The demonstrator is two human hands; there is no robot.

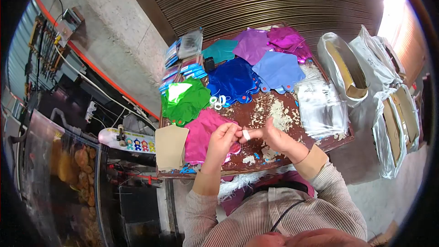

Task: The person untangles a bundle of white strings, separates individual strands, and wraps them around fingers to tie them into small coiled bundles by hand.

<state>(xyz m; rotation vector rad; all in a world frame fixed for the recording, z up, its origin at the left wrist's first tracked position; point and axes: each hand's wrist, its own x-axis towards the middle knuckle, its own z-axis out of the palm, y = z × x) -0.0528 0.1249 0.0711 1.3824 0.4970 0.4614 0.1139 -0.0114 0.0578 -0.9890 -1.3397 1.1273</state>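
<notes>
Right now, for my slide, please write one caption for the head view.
Left hand beside right hand, which wears a white finger band, before colourful shiny sheets.

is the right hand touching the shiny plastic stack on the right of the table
Apart: the head view shows worn red-brown tabletop between the right hand and the shiny plastic stack.

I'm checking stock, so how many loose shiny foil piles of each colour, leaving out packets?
Green pile: 1
Pink pile: 1
Dark blue pile: 1
Light blue pile: 1
Teal pile: 1
Purple pile: 1
Magenta pile: 1
Total: 7
</notes>
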